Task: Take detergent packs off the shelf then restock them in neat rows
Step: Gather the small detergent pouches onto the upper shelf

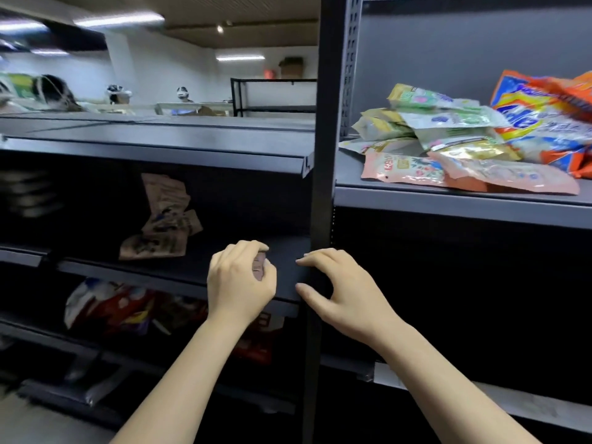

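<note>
My left hand (238, 280) is curled round a small pinkish detergent pack (259, 267) with a barcode, just over the front of the middle shelf (179, 270); most of the pack is hidden. My right hand (339, 283) hovers beside it at the upright post (322, 187), fingers and thumb spread, holding nothing. Two beige packs (163, 219) lean and lie at the back of that shelf. A loose heap of green, yellow and pink packs (448, 145) lies on the upper right shelf (448, 200), with a big orange bag (544, 120) behind it.
The upper left shelf (160, 139) is bare. Red and white bags (109, 309) lie on the shelf below my hands. Beyond the shelving are people at tables and a black rack (272, 97).
</note>
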{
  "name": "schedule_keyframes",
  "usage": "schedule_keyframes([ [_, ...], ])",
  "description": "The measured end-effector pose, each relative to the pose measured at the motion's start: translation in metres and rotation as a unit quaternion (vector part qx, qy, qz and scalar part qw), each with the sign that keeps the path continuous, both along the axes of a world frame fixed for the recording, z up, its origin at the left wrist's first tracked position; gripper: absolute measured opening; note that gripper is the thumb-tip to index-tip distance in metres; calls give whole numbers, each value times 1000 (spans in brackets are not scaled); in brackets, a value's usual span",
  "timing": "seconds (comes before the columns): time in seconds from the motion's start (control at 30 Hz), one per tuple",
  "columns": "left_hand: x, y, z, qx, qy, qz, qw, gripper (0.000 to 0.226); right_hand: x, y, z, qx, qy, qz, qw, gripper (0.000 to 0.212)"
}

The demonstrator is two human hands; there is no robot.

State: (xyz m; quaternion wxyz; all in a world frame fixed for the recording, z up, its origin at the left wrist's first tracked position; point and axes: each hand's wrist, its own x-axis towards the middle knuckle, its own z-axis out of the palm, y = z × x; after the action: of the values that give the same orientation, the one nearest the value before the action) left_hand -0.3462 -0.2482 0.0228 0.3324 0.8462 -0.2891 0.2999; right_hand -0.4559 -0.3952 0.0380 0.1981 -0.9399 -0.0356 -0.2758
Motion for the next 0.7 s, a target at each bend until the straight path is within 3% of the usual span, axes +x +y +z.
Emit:
schedule_keyframes([
  [0.17,47,36,-14,43,32,27,998,27,46,27,-14,-10,53,-13,998,40],
  [0.27,81,58,-20,57,52,27,997,31,82,41,-26,-6,91,-38,995,41],
  [0.5,171,111,-38,113,95,5,989,24,169,72,-62,56,177,-115,976,44],
  [0.7,249,147,-42,227,163,18,960,43,220,91,-87,91,278,-217,931,61],
])
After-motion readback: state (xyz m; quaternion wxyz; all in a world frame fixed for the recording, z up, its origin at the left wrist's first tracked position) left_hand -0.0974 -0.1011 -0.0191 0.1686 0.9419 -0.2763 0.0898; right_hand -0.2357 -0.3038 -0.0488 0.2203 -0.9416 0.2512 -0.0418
